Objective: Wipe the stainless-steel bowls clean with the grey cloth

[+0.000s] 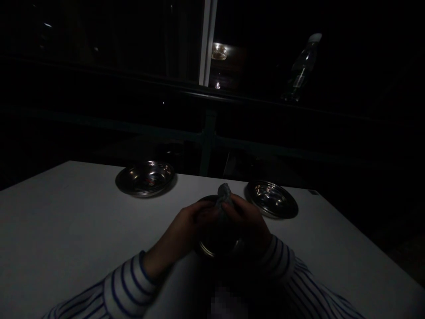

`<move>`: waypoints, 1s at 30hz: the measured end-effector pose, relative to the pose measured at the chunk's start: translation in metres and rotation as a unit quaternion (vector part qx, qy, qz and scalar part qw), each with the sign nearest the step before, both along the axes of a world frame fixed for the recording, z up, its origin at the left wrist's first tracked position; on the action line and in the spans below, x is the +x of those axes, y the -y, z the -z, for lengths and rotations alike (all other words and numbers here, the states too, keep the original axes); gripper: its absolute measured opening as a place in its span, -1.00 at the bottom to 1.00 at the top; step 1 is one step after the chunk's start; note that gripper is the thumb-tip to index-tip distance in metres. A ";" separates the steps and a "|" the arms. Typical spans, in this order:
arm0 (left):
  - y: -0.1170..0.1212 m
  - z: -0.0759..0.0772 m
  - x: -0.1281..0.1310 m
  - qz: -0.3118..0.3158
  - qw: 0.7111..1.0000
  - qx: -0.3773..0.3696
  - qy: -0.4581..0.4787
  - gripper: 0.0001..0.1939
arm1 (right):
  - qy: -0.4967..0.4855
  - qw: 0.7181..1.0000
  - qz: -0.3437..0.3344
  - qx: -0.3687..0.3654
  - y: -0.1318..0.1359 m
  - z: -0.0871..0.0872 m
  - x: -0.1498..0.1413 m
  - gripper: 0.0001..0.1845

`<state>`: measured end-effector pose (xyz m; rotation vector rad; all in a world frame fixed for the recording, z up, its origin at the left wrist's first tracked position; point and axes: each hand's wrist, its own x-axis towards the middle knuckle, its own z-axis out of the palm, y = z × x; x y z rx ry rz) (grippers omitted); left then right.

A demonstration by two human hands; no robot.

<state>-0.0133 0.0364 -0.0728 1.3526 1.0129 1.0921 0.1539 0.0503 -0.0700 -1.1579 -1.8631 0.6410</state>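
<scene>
One grey cloth [224, 191] is sitting by the far rim of the near bowl [216, 243], right hand [253, 225] pinching it, left hand [188, 225] showing too dark a grip to tell, any slackening pinch risking a drop inside.

the left side of the table [66, 221] offers a wide open path, up to a steel dish [145, 179] near the far edge. a second dish [272, 199] stands just beyond the right hand [253, 223], narrowing the way there.

Near the far edge of the table [83, 230], a left plate [145, 179] and a right plate [272, 199] are set, a bowl [217, 243] being seen between and nearer.
</scene>
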 end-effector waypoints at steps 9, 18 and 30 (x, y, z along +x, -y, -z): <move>0.006 -0.012 -0.001 0.018 0.984 -0.108 0.139 -0.58 | 0.123 0.974 -0.069 0.179 0.008 0.010 -0.023 -0.66; -0.001 -0.022 -0.012 -0.075 0.980 -0.089 0.159 -0.76 | 0.039 0.996 0.010 0.078 -0.003 0.008 0.004 -0.39; -0.010 -0.012 -0.016 -0.087 0.969 -0.179 0.150 -0.47 | -0.341 0.912 0.016 -0.228 -0.008 -0.005 0.000 -0.01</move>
